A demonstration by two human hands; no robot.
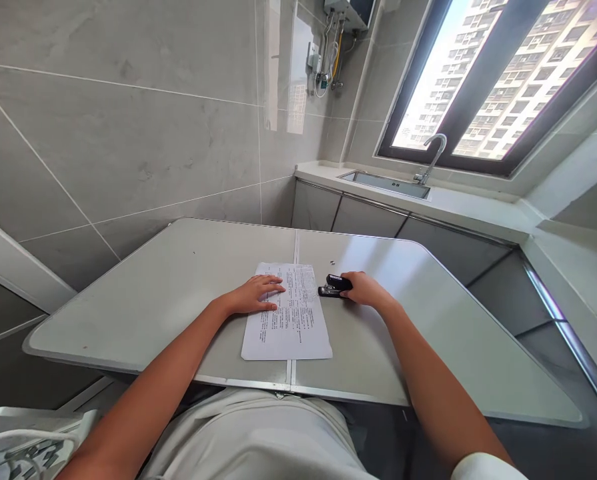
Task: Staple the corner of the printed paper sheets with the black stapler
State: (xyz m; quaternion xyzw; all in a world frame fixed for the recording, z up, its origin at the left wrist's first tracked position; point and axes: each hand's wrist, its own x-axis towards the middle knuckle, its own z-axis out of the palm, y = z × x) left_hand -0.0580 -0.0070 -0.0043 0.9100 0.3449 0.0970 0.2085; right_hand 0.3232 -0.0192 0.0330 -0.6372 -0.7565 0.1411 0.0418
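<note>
A printed sheet of paper (293, 333) lies flat on the table, lines of text across it; whether more sheets are under it I cannot tell. My left hand (253, 293) rests on the paper's left side, fingers spread apart. Just right of the paper is a black stapler (334, 287), its jaw pointing left toward the paper's edge. My right hand (364, 289) is closed around the stapler's rear end, which the fingers partly hide. Beyond the stapler, a tiny dark bit (332, 262) lies on the tabletop.
The pale folding table (128, 300) has a metal seam (291, 373) down its middle. Behind it run a counter with a sink (388, 183) and a faucet (432, 157), below a window. A white object with a cable (28, 433) stands at the lower left.
</note>
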